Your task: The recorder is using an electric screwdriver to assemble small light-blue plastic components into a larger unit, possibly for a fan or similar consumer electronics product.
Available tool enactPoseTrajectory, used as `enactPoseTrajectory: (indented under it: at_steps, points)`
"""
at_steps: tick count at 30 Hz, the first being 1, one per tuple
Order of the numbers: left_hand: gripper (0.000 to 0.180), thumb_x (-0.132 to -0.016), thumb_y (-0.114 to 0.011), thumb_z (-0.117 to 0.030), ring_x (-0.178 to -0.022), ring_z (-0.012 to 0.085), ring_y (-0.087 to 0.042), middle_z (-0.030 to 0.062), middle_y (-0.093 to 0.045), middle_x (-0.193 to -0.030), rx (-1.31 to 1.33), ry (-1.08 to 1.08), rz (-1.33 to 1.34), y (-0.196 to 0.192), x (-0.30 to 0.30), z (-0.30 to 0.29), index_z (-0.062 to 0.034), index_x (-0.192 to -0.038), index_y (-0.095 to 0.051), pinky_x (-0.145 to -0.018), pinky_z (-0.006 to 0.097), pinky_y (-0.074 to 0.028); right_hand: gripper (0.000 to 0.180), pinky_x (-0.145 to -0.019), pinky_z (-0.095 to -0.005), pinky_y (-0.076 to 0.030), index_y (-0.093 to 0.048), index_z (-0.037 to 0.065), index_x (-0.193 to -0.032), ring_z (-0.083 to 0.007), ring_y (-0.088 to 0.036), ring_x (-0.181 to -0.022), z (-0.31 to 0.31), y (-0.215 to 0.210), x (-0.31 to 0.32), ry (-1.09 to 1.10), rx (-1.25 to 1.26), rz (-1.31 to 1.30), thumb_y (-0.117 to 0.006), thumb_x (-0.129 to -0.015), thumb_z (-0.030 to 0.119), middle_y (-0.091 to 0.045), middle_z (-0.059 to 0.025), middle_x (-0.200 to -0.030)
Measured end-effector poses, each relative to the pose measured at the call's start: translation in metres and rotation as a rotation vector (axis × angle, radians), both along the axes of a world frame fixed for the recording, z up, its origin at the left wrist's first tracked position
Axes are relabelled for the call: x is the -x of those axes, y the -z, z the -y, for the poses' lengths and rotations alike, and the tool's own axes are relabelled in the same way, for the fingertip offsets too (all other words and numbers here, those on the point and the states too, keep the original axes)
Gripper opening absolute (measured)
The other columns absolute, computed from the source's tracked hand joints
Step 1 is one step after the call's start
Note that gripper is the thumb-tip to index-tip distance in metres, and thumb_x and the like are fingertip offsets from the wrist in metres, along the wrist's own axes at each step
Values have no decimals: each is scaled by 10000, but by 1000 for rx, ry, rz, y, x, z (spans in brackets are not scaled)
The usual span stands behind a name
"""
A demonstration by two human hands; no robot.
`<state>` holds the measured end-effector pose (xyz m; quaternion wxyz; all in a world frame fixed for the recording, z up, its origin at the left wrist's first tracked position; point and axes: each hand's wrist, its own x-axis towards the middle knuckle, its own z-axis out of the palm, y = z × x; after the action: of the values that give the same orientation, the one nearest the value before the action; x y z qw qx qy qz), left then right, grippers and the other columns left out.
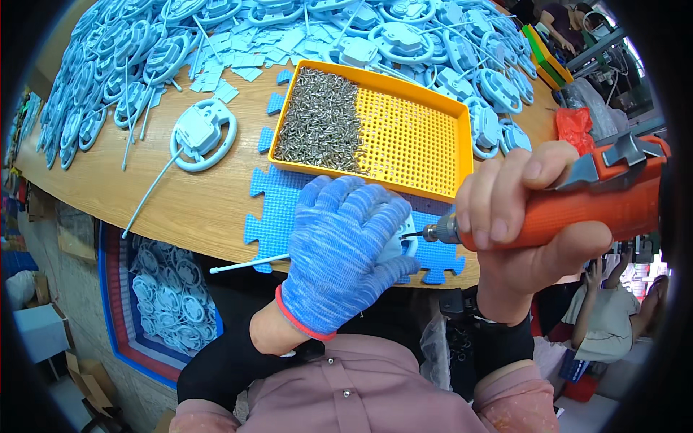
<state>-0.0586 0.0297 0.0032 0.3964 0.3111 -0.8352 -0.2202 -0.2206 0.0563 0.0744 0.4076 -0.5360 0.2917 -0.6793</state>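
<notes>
My left hand [345,249], in a blue knitted glove with a red cuff, grips a light-blue plastic ring-shaped part [393,249] on a blue foam mat [278,202]. The palm and fingers hide most of the part; its thin rod sticks out at the left. In my bare right hand [509,209] is an orange-red electric screwdriver [577,206], held sideways. Its bit points left and meets the part's right side; whether a screw sits at the tip I cannot tell. Just beyond, a yellow tray [404,78] has small metal screws [317,119] heaped in its left half.
One loose ring-shaped part [202,133] with a long rod lies left on the wooden table [195,209]. Similar parts [401,40] and small flat plates [274,47] pile up along the back. Below the table's left edge, a blue-rimmed bin [119,310] holds more. People are at the right.
</notes>
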Motion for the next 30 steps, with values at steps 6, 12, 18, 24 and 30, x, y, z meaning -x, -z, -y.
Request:
enactPoseTrajectory:
  at_steps: [6,12,18,24,30]
  points:
    - [255,-594,-809,-168,-823,283,-570,65,-604,-800,19,128,-32,-2,0,0,-86,-802,-686,-768,407,-428,607,-496,-247,-438,-475,114,-994,-93,-495,-508,-9,-10,-4,19,46,-16,-535,-803,687,-494,29,-628]
    - [261,-588,-809,-111,-816,272,-565,57,-610,-827,-118,163,-184,1,-11,-10,-93,-820,-691,-741,375,-436,607,-479,-235,-443,-467,113,-987,-94,-509,-498,-14,-13,-9,-44,90,11,-535,-801,686,-505,23,-626]
    - [248,-632,-788,-133,-894,271,-578,51,-616,-846,-49,161,-38,-5,-14,-13,-106,-862,-700,-866,426,-408,598,-473,-240,-443,-463,111,-982,-97,-510,-493,-22,-22,-12,-26,83,-9,-556,-797,671,-509,21,-619]
    - [241,-651,-775,-195,-997,285,-571,41,-630,-869,0,141,34,-8,-13,-14,-129,-872,-704,-981,482,-350,581,-470,-247,-440,-462,108,-979,-106,-511,-493,-20,-19,-10,-68,88,-23,-570,-802,651,-515,17,-622]
    - [239,-638,-788,-195,-993,288,-569,40,-630,-870,-39,203,25,-8,-11,-7,-143,-855,-702,-1005,492,-341,577,-473,-253,-442,-456,105,-975,-110,-516,-498,-21,-20,-7,-102,64,-6,-574,-804,643,-520,9,-631]
